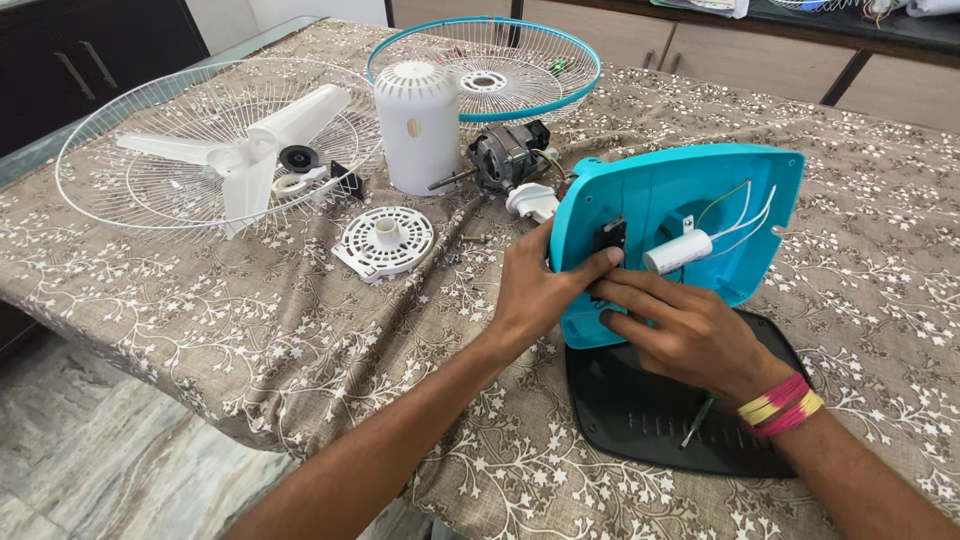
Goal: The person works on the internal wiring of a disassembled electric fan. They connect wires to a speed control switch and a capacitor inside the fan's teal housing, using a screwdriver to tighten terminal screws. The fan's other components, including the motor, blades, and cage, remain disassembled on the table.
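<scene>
A turquoise fan base shell (700,190) stands tilted on its edge, its hollow inside facing me. Inside it sit a small black switch block (610,237), a white cylindrical capacitor (677,251) and thin white and green wires. My left hand (540,285) grips the shell's left rim, thumb reaching toward the switch block. My right hand (680,330) rests inside the lower part of the shell, fingers pointing at the switch block. A black base plate (650,415) lies flat under the shell, with a green-handled screwdriver (698,420) on it.
On the patterned tablecloth (300,330) lie a white wire fan guard (130,150) holding a white three-blade propeller (245,155), a turquoise-rimmed guard (485,70), a white motor cover (416,125), a bare motor (505,155), a round white vented cap (386,241) and loose screws.
</scene>
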